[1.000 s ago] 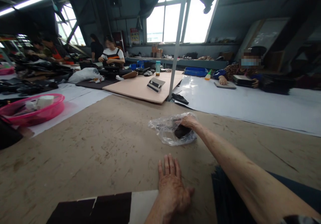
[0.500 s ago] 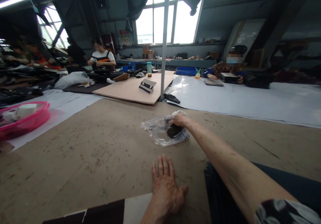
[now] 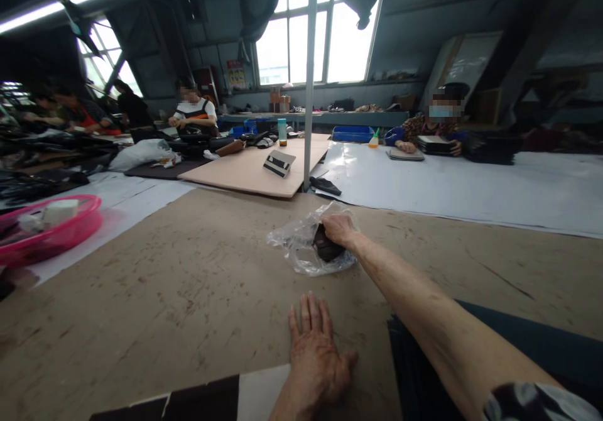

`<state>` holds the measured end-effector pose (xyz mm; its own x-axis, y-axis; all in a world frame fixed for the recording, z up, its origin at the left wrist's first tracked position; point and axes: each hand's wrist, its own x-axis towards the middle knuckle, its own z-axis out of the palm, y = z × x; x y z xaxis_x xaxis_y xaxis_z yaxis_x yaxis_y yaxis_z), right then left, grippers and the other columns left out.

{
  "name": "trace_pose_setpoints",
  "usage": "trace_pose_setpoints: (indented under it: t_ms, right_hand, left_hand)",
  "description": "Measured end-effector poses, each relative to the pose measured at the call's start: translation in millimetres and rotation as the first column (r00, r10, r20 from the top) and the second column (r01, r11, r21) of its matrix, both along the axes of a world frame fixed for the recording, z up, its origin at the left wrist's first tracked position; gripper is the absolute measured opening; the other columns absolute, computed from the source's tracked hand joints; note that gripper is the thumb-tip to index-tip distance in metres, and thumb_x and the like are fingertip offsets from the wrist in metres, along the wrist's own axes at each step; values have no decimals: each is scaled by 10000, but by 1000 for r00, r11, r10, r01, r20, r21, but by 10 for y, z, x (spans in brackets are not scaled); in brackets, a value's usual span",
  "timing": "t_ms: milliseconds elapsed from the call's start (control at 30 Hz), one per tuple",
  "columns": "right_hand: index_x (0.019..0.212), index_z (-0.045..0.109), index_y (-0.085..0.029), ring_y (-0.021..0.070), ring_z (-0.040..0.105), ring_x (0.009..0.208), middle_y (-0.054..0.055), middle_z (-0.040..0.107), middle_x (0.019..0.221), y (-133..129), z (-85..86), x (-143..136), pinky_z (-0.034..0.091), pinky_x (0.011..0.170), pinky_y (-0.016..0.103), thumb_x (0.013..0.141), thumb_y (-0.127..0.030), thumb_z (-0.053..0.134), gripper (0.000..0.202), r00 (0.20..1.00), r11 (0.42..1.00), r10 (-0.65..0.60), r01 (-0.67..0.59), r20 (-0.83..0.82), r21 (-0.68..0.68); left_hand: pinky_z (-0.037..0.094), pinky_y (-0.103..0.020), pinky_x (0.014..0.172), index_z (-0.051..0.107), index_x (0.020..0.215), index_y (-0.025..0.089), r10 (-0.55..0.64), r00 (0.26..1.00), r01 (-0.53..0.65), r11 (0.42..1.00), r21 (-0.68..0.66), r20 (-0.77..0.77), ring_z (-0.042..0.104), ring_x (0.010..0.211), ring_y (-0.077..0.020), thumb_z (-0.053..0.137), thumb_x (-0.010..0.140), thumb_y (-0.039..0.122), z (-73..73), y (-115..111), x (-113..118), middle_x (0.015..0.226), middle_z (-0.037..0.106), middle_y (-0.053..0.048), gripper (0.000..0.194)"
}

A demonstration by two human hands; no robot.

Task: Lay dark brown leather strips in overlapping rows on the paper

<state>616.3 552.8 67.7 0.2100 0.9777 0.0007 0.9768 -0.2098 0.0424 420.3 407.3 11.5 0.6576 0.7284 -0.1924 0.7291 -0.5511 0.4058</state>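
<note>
My left hand (image 3: 316, 352) lies flat on the brown table (image 3: 202, 301), fingers spread and holding nothing. Beside its wrist is a flat piece (image 3: 202, 399), part dark and part white. Farther out, my right hand (image 3: 338, 227) has its fingers closed on a dark brown object (image 3: 327, 247) at a crumpled clear plastic bag (image 3: 299, 235). What exactly the dark object is cannot be made out. Under my right forearm sits a stack of dark sheets (image 3: 419, 358).
A pink basket (image 3: 89, 223) with small items stands at the left. Behind the table are a metal post (image 3: 309, 88), a pink-beige board (image 3: 240, 173) and a white-covered table (image 3: 452, 188). A masked person (image 3: 438, 119) works there; others sit at the back left.
My right hand has shifted slightly, and more of the dark brown object shows beneath it. The view has turned a little to the left. My left hand keeps its place on the table.
</note>
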Motion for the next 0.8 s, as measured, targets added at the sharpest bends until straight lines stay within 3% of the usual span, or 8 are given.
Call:
trace_pose_setpoints:
  t_ms: [167,333,433,533,667,800]
  right_hand:
    - [1067,511,-170,174,538,900,63,530,1072,-55,100,-4,457,765,375,851,-308,472,259,995,987,-88,94,-50,133]
    - [1076,505,-167,173,542,893,62,534,1065,-189,272,-85,457,766,379,855,-310,465,267,980,966,-76,118,-185,229]
    - [1054,521,-170,176,536,910,59,535,1070,-289,458,-156,449,781,382,852,-308,470,250,955,960,-65,139,-288,243]
    - [1028,535,-166,179,532,920,57,537,1069,-448,747,-233,446,787,383,843,-294,488,230,904,951,-90,202,-417,234]
    - [998,548,-132,176,564,853,45,570,1001,-941,1138,-398,481,723,356,834,-301,503,240,738,925,-88,310,-669,220]
    - [1016,550,-109,142,614,707,54,635,835,-1891,1259,-638,519,633,285,851,-225,467,218,445,905,11,377,-896,198]
  left_hand:
    - [-73,-514,997,117,1335,73,6,1000,-6,1000,5,-1,-105,1261,-306,339,700,647,3,-6,1,1388,-35,-208,885]
    - [-53,-509,1006,119,1337,72,-4,1000,4,1000,23,-8,-97,1268,-298,292,707,659,1,-13,-3,1395,-21,-203,878]
    - [-56,-507,1008,107,1340,74,-3,1000,4,999,32,-22,-100,1269,-302,268,708,668,-6,-8,-5,1398,-31,-197,882]
    - [-69,-495,1012,96,1344,83,-4,999,5,1000,30,-41,-113,1271,-294,284,710,662,-28,4,-4,1407,-35,-179,879]
    - [-87,-488,1013,101,1351,119,8,998,-7,1000,22,-66,-108,1282,-278,315,713,673,-89,18,19,1434,-18,-131,871]
    - [-104,-496,1007,120,1350,163,44,996,-42,999,28,-76,-88,1290,-274,292,743,660,-160,37,57,1448,5,-90,803]
